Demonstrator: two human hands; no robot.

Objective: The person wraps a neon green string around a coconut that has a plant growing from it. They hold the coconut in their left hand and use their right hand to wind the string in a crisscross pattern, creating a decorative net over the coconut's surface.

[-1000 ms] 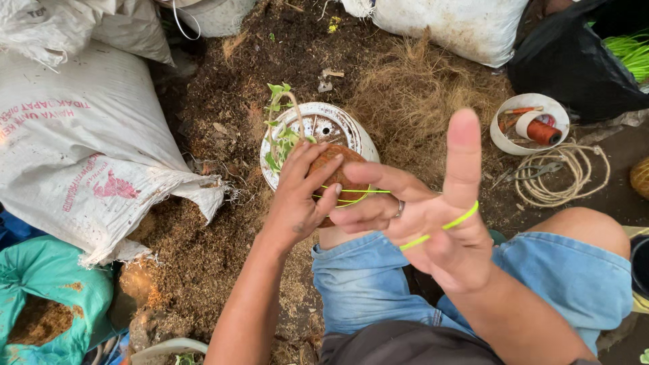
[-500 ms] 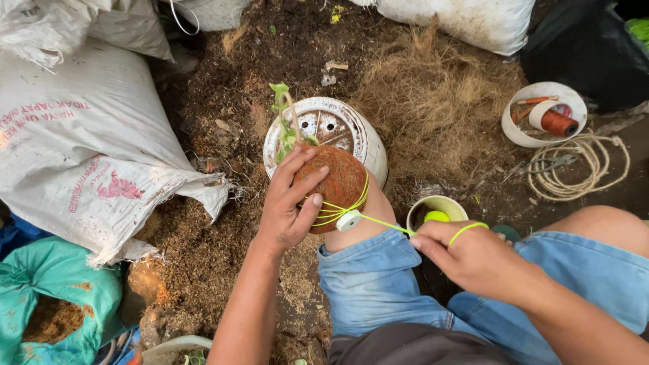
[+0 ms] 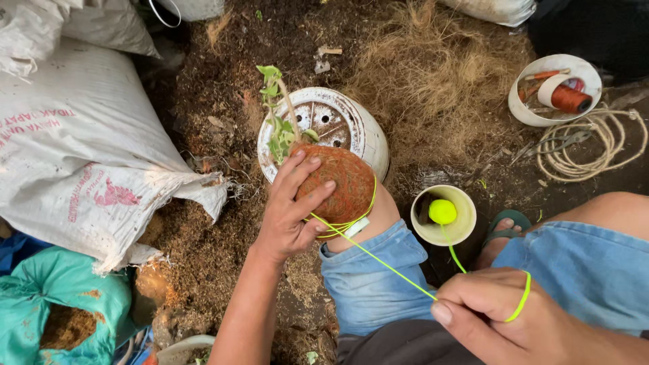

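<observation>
My left hand grips a round ball of brown coconut fibre with a small green plant growing out of its top, resting it on my knee. Neon yellow-green string is wound around the ball's lower half and runs taut to my right hand, which pinches it and has a loop over one finger. From that hand the string leads up to a yellow-green spool sitting in a small cream cup on the ground.
An upturned white pot sits behind the ball. White sacks lie at left, a teal bag at lower left. A white bowl holds an orange thread spool; coiled rope and loose coconut fibre lie nearby.
My right hand dropped from raised and spread near the ball to low at the right, pulling the string taut. The ball turned slightly in my left hand.
</observation>
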